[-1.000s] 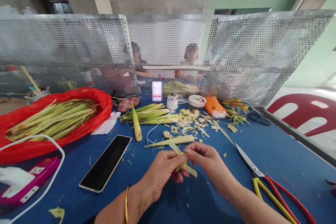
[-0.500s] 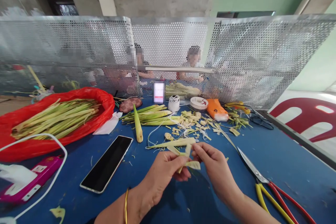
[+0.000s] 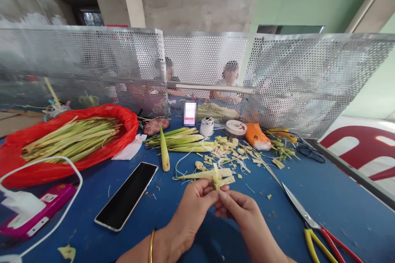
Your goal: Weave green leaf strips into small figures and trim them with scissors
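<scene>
Low over the blue table (image 3: 308,181), my left hand (image 3: 193,205) and my right hand (image 3: 239,209) meet and pinch a short pale-green leaf strip (image 3: 220,177). The strip is folded and sticks up above my fingertips. My left wrist wears a gold bangle (image 3: 151,244). Just beyond my hands lie a long leaf strip (image 3: 197,174) and a scatter of cut leaf scraps (image 3: 231,148).
A black phone (image 3: 126,195) lies left of my hands. A red bag of leaf strips (image 3: 66,139) and a pink power strip (image 3: 43,209) sit far left. Scissors (image 3: 311,224) with red and yellow handles lie right. Thread spool (image 3: 206,126), tape roll (image 3: 236,128), orange tool (image 3: 257,136) and perforated metal screen (image 3: 277,74) stand behind; people sit beyond.
My hands have drawn closer together and the leaf strip has been folded upright between the fingertips. The camera tilted up slightly.
</scene>
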A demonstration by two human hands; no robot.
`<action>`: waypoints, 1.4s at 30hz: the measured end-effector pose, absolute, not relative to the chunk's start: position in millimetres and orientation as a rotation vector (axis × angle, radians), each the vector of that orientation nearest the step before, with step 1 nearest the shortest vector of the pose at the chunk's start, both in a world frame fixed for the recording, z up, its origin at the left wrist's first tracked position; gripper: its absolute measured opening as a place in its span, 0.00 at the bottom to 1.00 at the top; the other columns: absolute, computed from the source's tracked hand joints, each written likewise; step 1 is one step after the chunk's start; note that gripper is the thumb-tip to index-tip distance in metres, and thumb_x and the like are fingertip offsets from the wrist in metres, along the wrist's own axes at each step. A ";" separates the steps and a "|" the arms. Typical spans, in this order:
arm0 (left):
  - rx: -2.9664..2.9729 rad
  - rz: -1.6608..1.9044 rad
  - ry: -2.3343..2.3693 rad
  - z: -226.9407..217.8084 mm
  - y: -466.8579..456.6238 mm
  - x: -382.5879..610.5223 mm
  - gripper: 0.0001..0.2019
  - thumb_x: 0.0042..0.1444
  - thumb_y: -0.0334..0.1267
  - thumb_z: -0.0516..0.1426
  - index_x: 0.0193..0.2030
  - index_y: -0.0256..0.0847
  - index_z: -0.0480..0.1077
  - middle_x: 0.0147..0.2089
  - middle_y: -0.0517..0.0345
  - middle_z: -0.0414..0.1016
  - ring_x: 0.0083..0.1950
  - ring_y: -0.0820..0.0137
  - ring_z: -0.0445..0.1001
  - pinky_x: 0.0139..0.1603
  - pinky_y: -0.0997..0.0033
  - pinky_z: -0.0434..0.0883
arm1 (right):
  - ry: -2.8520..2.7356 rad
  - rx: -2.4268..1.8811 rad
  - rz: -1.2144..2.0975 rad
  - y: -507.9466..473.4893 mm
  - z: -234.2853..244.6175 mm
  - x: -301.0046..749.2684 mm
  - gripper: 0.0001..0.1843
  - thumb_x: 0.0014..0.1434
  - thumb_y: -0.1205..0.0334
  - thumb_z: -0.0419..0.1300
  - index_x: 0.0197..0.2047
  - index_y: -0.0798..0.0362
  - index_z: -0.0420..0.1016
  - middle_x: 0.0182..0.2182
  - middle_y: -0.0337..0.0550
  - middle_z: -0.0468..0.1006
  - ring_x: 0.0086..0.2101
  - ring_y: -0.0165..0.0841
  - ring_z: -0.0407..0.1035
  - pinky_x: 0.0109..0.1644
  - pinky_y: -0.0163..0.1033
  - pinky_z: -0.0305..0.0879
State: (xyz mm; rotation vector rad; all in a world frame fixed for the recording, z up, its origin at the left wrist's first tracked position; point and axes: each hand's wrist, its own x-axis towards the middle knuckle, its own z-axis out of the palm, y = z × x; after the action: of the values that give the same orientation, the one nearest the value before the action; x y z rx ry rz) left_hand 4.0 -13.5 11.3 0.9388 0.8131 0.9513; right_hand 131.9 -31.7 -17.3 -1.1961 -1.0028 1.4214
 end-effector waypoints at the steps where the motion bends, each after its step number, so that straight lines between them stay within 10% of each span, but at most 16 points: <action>1: 0.926 0.952 0.817 11.5 -13.4 3.8 0.18 0.45 0.46 0.67 0.37 0.33 0.78 0.28 0.55 0.75 0.29 0.72 0.68 0.30 0.74 0.66 | -0.947 -1.189 1.456 -31.6 -16.1 131.8 0.28 0.41 0.37 0.69 0.26 0.57 0.81 0.23 0.44 0.78 0.25 0.32 0.71 0.32 0.35 0.66; 30: 0.592 1.172 0.899 8.7 -12.6 6.6 0.17 0.40 0.33 0.68 0.41 0.35 0.77 0.30 0.53 0.81 0.35 0.67 0.78 0.44 0.70 0.72 | -1.681 -1.080 0.758 -43.4 -11.7 129.0 0.13 0.57 0.67 0.52 0.22 0.52 0.60 0.22 0.36 0.66 0.24 0.27 0.60 0.28 0.31 0.57; 42: 0.779 0.921 0.852 18.9 -7.0 -6.2 0.13 0.46 0.35 0.62 0.40 0.36 0.75 0.30 0.56 0.77 0.32 0.71 0.73 0.38 0.71 0.70 | -1.753 -1.346 0.548 -27.0 2.6 157.1 0.13 0.64 0.53 0.54 0.31 0.51 0.67 0.26 0.38 0.71 0.28 0.31 0.66 0.30 0.33 0.60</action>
State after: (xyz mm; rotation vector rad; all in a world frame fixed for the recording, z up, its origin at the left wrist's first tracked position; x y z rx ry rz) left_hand -6.2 -7.0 18.9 0.7787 0.8519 0.9209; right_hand 157.1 -27.0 2.6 -1.3459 -1.7526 0.5479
